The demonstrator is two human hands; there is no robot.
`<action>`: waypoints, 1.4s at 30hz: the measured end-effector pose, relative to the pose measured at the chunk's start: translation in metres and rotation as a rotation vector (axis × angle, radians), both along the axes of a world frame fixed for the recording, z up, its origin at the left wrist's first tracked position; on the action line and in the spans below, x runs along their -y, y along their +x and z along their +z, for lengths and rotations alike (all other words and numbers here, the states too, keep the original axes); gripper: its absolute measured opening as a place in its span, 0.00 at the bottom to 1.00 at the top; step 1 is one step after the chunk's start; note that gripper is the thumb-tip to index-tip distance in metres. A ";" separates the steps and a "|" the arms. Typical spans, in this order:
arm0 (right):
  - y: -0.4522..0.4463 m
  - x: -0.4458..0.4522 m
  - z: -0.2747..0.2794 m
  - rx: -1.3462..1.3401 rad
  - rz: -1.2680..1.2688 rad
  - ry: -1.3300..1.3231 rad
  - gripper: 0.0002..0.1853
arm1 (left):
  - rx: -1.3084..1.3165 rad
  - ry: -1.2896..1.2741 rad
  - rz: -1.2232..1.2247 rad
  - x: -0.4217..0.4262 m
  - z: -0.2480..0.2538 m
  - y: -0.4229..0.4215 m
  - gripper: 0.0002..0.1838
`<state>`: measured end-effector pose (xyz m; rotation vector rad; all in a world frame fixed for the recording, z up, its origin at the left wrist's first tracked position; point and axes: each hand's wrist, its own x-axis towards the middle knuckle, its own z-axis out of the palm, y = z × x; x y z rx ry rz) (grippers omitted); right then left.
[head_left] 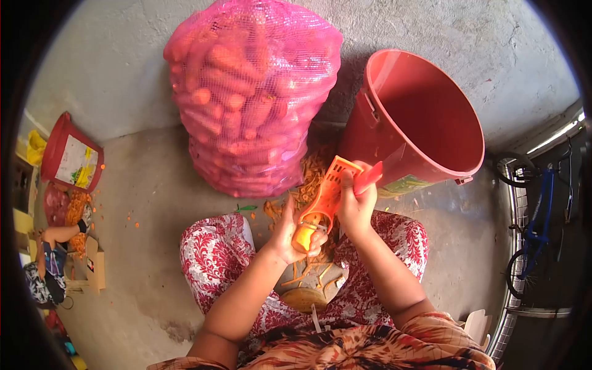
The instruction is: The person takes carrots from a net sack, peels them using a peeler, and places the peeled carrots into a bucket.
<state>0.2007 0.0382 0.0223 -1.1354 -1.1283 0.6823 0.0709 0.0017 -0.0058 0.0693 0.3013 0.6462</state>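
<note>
My left hand [287, 237] is closed around a carrot [303, 238], whose yellow-orange end points toward me. My right hand [359, 206] grips an orange plastic peeler [328, 196] with slots near its top; its lower end lies against the carrot. A red handle-like piece [370, 177] sticks out beside the right thumb, and I cannot tell whether it belongs to the peeler. Below both hands, orange peelings [313, 176] are scattered on the floor and between my legs.
A pink mesh sack [253, 105] full of carrots stands against the wall. Right of it, a large red bucket [425, 117] leans toward me. Far left are another red bucket [73, 154], more peelings [78, 206] and a seated person [52, 259]. A blue bicycle [539, 209] stands at right.
</note>
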 end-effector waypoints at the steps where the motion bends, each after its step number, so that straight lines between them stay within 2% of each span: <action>1: -0.003 0.001 0.002 0.019 -0.015 0.000 0.07 | 0.018 0.016 -0.012 0.000 -0.002 0.000 0.36; 4: 0.005 -0.007 -0.007 0.188 -0.092 0.101 0.07 | 0.052 0.044 -0.036 0.001 -0.006 -0.002 0.37; 8: 0.052 -0.048 -0.002 0.323 -0.566 0.098 0.04 | -0.012 0.095 -0.056 0.003 -0.001 -0.002 0.38; 11: 0.051 -0.044 0.001 0.240 -0.418 0.138 0.05 | -0.170 0.136 0.005 0.002 0.000 -0.001 0.40; 14: 0.008 -0.008 0.001 0.155 -0.161 -0.039 0.05 | -0.354 0.143 0.100 0.003 -0.004 0.002 0.42; 16: -0.008 0.002 -0.003 0.266 -0.133 0.053 0.07 | -0.484 0.134 0.159 0.003 0.000 0.005 0.43; 17: -0.008 0.004 0.001 0.265 -0.090 -0.021 0.08 | -0.437 0.100 0.144 0.004 -0.003 0.003 0.42; 20: 0.004 -0.014 -0.011 0.222 -0.183 -0.058 0.07 | -0.548 0.249 0.212 0.003 -0.004 0.005 0.43; 22: 0.029 -0.041 -0.008 0.401 -0.447 0.062 0.02 | -0.565 0.308 0.144 0.005 -0.011 0.005 0.42; 23: 0.043 -0.050 -0.007 0.376 -0.542 -0.054 0.04 | -0.576 0.339 0.112 0.005 -0.013 0.004 0.42; 24: 0.053 -0.055 -0.003 0.359 -0.602 -0.041 0.06 | -0.560 0.345 0.113 0.007 -0.008 0.004 0.41; 26: 0.060 -0.056 0.001 0.284 -0.591 0.020 0.07 | -0.609 0.358 0.148 0.005 -0.004 0.004 0.40; 29: 0.047 -0.042 0.007 0.068 -0.362 0.048 0.07 | -0.609 0.353 0.213 0.002 -0.003 -0.001 0.31; 32: 0.039 -0.033 0.002 0.021 -0.217 0.005 0.07 | -0.783 0.541 0.210 -0.001 -0.005 0.003 0.23; 33: 0.038 -0.030 0.002 -0.025 -0.161 -0.043 0.07 | -0.691 0.489 0.293 -0.003 -0.009 0.005 0.16; 36: 0.039 -0.034 -0.001 -0.133 -0.160 -0.056 0.05 | -0.932 0.643 0.291 -0.006 -0.014 0.002 0.16; 38: 0.040 -0.033 0.003 -0.204 -0.154 -0.085 0.05 | -1.224 0.890 0.368 -0.008 -0.020 -0.001 0.14; 40: 0.039 -0.032 0.005 -0.229 -0.142 -0.065 0.05 | -1.518 1.069 0.377 -0.010 -0.004 -0.004 0.13; 41: 0.039 -0.031 0.003 -0.213 -0.111 -0.091 0.05 | -1.560 1.184 0.500 -0.013 -0.010 -0.006 0.13; 42: 0.040 -0.030 0.002 -0.197 -0.080 -0.116 0.05 | -1.593 1.192 0.523 -0.014 -0.006 -0.005 0.14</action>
